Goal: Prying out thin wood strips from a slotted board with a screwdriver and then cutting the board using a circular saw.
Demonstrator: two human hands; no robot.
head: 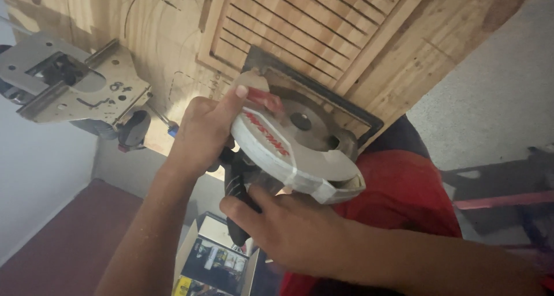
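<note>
Wooden workbench [173, 36], left hand [202, 131] and right hand [294, 229] gripping circular saw [300, 146]

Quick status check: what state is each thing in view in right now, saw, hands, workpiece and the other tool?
Circular saw: held in both hands, base plate against the slatted panel.
Left hand: closed on the saw's upper guard, thumb on top.
Right hand: wrapped on the black handle.
Slatted wooden panel: lying on the plywood.
Second power tool: resting at left, untouched.

Grey floor [496, 100], white wall [34, 186], plywood panel [144, 25].
</note>
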